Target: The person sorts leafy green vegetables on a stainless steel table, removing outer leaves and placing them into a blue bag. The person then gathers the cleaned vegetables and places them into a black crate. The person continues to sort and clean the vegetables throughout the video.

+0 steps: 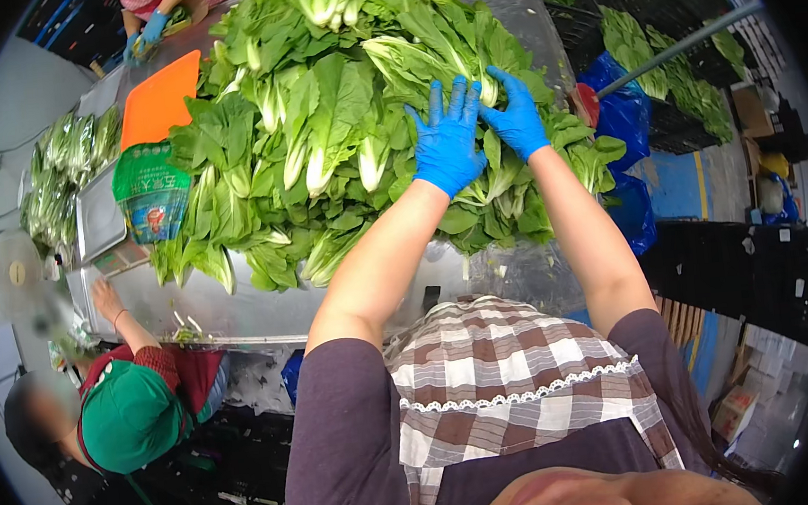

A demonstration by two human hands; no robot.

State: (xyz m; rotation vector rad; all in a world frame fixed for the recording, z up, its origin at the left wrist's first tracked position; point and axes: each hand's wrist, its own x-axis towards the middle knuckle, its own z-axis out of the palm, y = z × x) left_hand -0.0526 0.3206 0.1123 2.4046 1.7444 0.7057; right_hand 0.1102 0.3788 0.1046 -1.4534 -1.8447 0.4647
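A large heap of leafy green vegetables (336, 108) with pale stems covers much of a metal table (259, 310). My left hand (446, 142), in a blue glove, lies palm down over the right part of the heap with its fingers spread. Close on its right, my right hand (518, 115), gloved too, has its fingertips at the pale stem base of a leafy head (488, 91). Both thumbs are near each other. Whether either hand grips a leaf is partly hidden, but neither is closed.
An orange tray (158, 99) and a green printed bag (152, 194) stand left of the heap, near a metal tray (100, 212) and bagged greens (70, 172). A co-worker in a green cap (129, 416) is at lower left; another's gloved hands (145, 38) are at upper left. Black crates (678, 117) hold greens at right.
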